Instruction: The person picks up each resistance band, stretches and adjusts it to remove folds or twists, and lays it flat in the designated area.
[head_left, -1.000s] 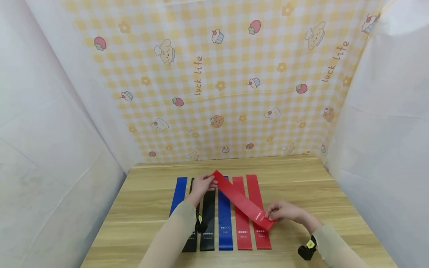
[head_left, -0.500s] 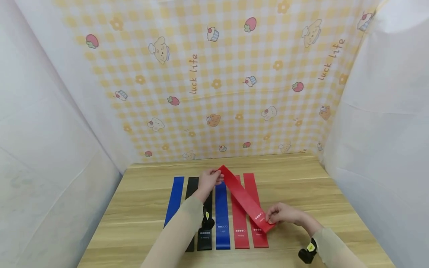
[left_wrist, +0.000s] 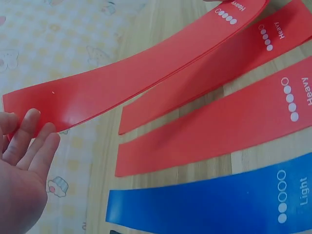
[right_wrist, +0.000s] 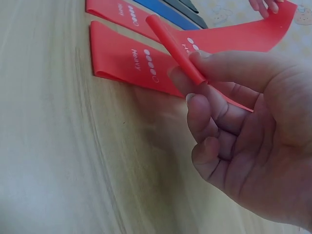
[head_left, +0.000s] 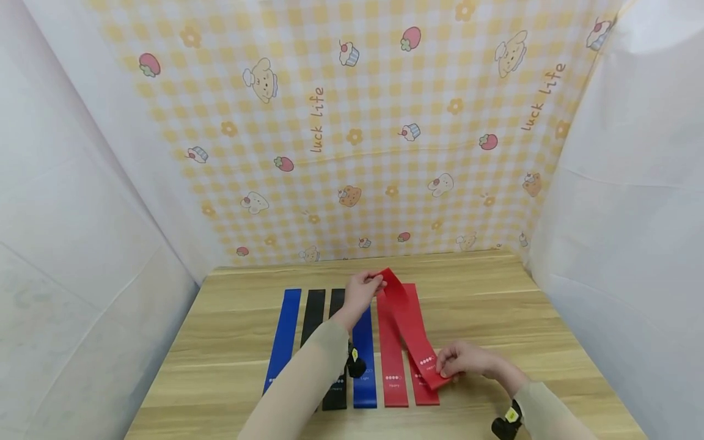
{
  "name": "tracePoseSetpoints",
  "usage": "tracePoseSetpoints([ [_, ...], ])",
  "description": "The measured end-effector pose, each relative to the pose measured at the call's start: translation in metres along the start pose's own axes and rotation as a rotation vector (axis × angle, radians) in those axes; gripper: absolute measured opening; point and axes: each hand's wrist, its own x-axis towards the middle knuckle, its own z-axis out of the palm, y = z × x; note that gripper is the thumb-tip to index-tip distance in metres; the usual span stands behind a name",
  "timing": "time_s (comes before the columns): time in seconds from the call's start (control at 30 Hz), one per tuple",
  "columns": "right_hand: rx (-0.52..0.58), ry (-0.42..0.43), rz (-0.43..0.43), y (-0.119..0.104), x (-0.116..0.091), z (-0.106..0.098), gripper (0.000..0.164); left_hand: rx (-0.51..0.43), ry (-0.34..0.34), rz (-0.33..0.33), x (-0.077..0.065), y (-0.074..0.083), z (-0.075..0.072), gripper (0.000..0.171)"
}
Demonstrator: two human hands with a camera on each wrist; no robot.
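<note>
A flat red resistance band point(left_wrist: 112, 80) marked "Heavy" is held above the table by both hands. My left hand point(head_left: 360, 293) pinches its far end, raised near the back. At the near end, thumb and fingers of my right hand point(right_wrist: 253, 117) grip the folded edge beside the printed label. Beneath it lie two more red bands; the right one point(head_left: 415, 318) is partly covered by the held band, while the left one point(left_wrist: 214, 119) shows its label in the left wrist view. Next to them lies a blue band point(left_wrist: 195, 195) labelled "Light".
Further left, two black bands point(head_left: 313, 308) and another blue band point(head_left: 287, 330) lie in the row, partly behind my left forearm. The wooden table point(head_left: 495, 305) meets a yellow checked cloth point(head_left: 385, 183) at the back.
My left hand has moved right, swinging the held red band's far end from over the blue band to over the red ones. My right hand has shifted slightly toward me.
</note>
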Motion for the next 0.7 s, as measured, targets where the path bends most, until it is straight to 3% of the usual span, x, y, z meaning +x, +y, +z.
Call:
tracePoseSetpoints([
  [0.33, 0.020, 0.049, 0.031, 0.002, -0.004, 0.003, 0.012, 0.093, -0.004, 0.009, 0.000, 0.004, 0.015, 0.019],
  [0.53, 0.013, 0.095, 0.054, 0.005, -0.008, 0.005, 0.010, 0.062, -0.047, 0.032, -0.002, 0.008, 0.026, 0.017],
  [0.7, 0.021, 0.100, 0.063, 0.009, -0.011, 0.006, 0.011, 0.091, -0.080, 0.047, -0.004, 0.013, 0.034, 0.017],
])
